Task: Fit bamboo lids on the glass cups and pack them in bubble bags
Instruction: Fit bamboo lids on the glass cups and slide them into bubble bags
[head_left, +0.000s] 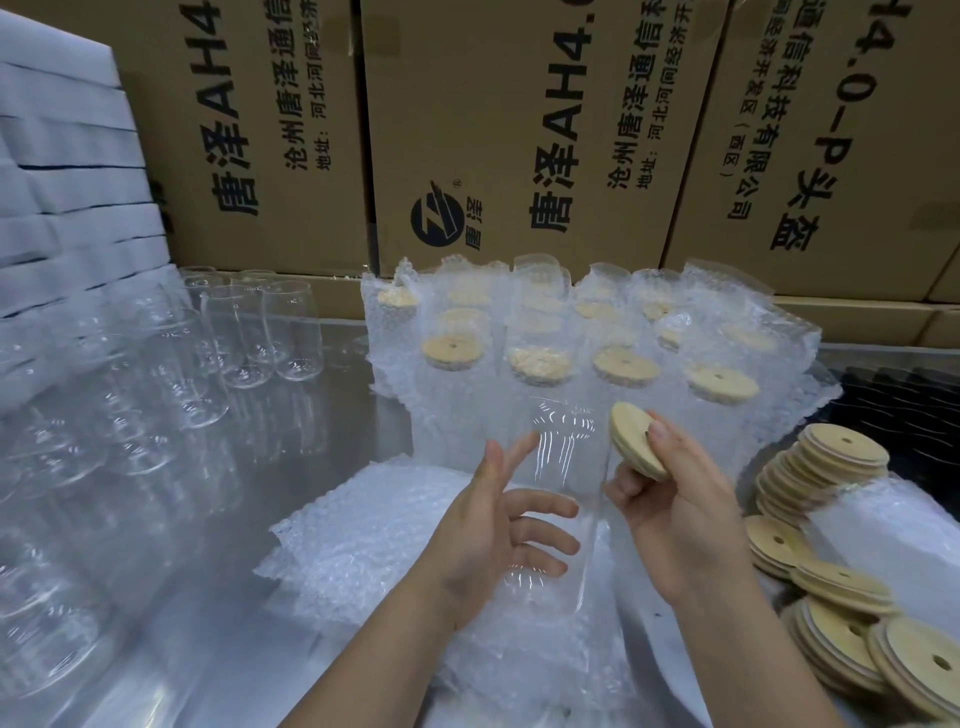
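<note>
Glass cup (566, 452), clear and tall, is held upright by the left hand (498, 535), whose fingers curl round its lower half; its open mouth faces up and away from the person.

Beyond both hands, a wall of brown cardboard cartons (519, 130) printed with black Chinese characters fills the background. Far out to the left of the left hand stands a tall stack of white foam sheets (62, 182). Everything rests on a shiny metal table (337, 415).

Just beyond the hands, between them and the cartons, rows of packed cups (597, 338) stand upright in bubble bags. Their round bamboo lids show through the wrap.

To the left of the left hand is a crowd of bare glass cups (249, 332) without lids, blurred towards the near edge.

Directly under both hands lies a flat pile of empty bubble bags (363, 545).

To the right of the right hand (680, 514), loose bamboo lids (831, 587) lie in leaning, overlapping stacks, each with a small hole.

The right hand pinches a single bamboo lid (636, 441) between thumb and fingers. This lid is tilted on edge, just beside the held cup's rim on its right, not yet seated on it.
</note>
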